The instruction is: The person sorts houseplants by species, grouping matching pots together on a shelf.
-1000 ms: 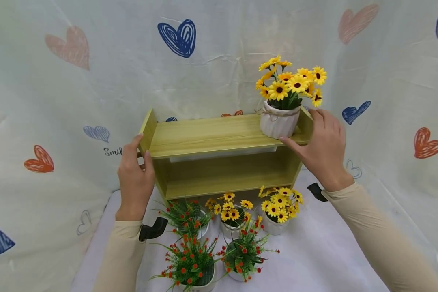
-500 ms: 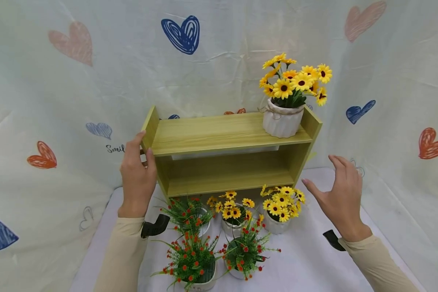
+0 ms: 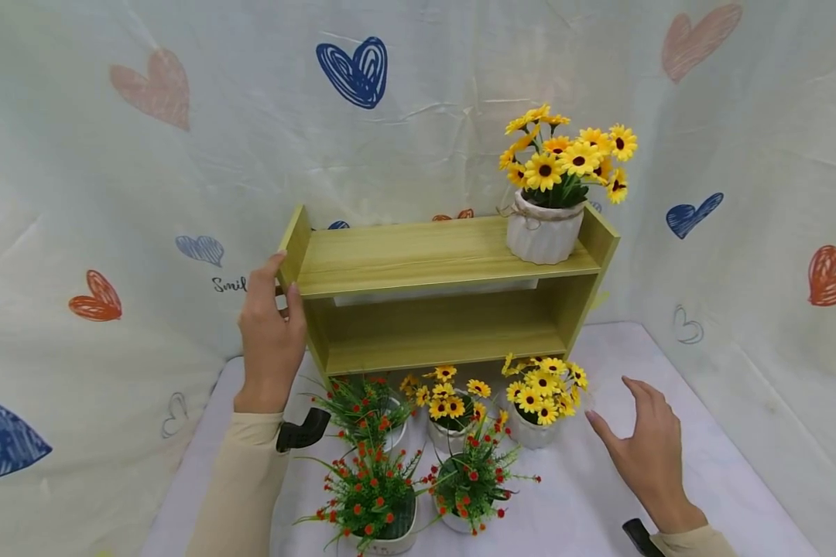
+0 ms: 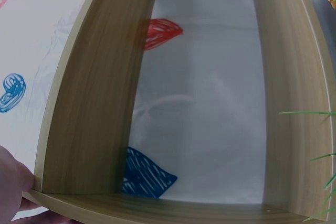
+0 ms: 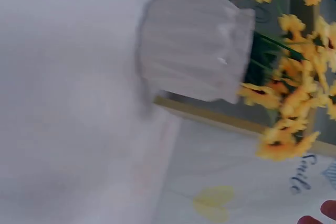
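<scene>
A two-tier wooden shelf (image 3: 418, 259) stands at the back of the table. My left hand (image 3: 272, 333) grips its left side panel, thumb at the front edge; in the left wrist view the thumb (image 4: 13, 182) lies at the panel's corner. My right hand (image 3: 644, 449) hovers over the table's right side, fingers apart and holding nothing. Nearest to it is a white pot of yellow sunflowers (image 3: 539, 394), seen close up in the right wrist view as a ribbed white pot (image 5: 194, 45). On the upper tier, at the right end, sits another sunflower pot (image 3: 543, 232) with twine round its rim.
In front of the shelf stand a smaller sunflower pot (image 3: 449, 410) and several red-flowered green plants (image 3: 372, 495) in white pots. A white cloth covers the table (image 3: 564, 510). Behind hangs a curtain (image 3: 418, 155) printed with hearts.
My right hand has let go of the shelf's right end by the upper sunflower pot and moved down and right, then lower beside the front sunflowers. The left hand keeps its place on the shelf.
</scene>
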{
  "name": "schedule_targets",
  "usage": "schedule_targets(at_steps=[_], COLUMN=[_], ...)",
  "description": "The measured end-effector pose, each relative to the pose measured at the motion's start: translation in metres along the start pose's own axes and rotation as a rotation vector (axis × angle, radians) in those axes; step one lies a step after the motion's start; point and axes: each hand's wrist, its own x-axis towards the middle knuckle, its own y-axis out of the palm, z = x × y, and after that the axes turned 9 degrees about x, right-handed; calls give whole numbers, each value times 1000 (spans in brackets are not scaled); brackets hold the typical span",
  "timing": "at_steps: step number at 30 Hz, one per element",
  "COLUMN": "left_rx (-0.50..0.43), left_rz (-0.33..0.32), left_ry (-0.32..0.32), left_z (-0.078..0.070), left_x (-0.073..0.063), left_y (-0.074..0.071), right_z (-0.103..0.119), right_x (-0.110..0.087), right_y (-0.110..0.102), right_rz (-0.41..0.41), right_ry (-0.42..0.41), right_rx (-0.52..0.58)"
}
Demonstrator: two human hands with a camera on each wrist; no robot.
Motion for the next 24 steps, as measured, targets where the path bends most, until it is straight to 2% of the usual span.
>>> schedule_targets(at_steps=[9,17,24], left_rx=[-3,-2,-5], left_rz=[-5,-7,-2], left_ry=[-2,2,4], left_z=[-1,-2,-3], left_x=[1,0,0], left_y=[0,-1,-2], right_z=[-19,-32,-33], right_x=[-30,-41,-41], right_y=[19,33,47], right_rz=[155,257,338], right_ry=[127,76,92], right_rx=[-57,-42,-2])
